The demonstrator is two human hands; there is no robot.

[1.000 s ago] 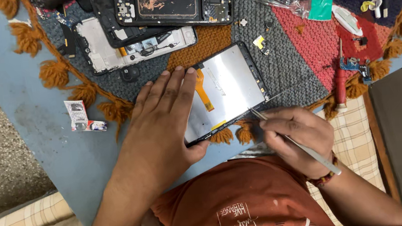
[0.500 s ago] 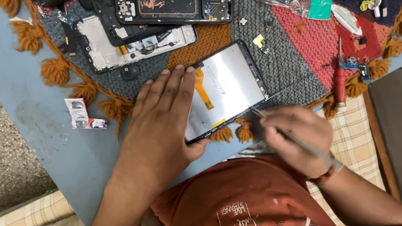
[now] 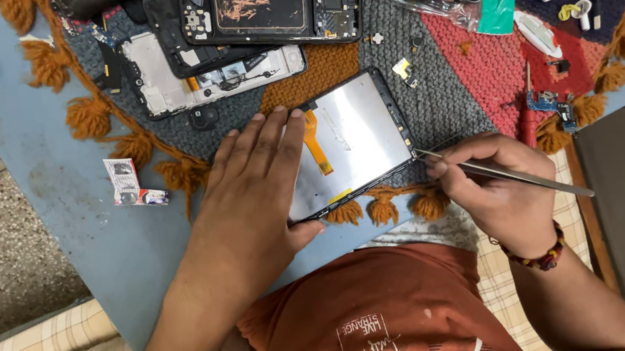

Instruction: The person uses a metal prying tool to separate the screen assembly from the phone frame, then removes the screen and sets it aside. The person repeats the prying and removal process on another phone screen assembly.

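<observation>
At six o'clock on the knitted mat [image 3: 433,70], a bare phone screen panel [image 3: 359,136] is being worked.
The left hand [image 3: 253,197] lies flat, fingers spread, pinning it; the right hand [image 3: 487,184], pinching thin tweezers [image 3: 506,173], now has their tip at the panel's four-o'clock edge (a second ago, lower), seemingly prying there.

The right hand [image 3: 496,191] has been shifted from the lower corner of the screen [image 3: 352,144] out to its right edge. The tweezers [image 3: 502,173] have been laid flatter, their tip now set against that edge.
</observation>
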